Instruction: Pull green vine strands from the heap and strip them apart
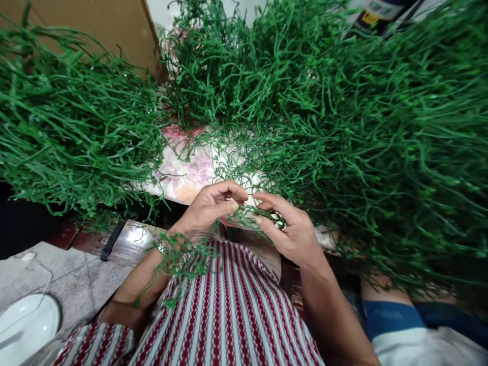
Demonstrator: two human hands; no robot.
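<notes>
Both my hands meet at the table's front edge. My left hand [208,209] is closed in a pinch on a thin green plastic sprig [244,216]. My right hand [287,229] has its fingers curled round the same sprig from the other side, touching a small white piece between the fingertips. More green strands [179,254] trail over my left wrist and down onto my red and white striped lap [229,315].
Big heaps of green plastic strands [362,127] cover the floral tablecloth [186,178] on both sides. A cardboard box [114,25] stands at the back left. A white plate [26,325] lies on the floor at the lower left. Another person's leg in blue [400,315] is at the right.
</notes>
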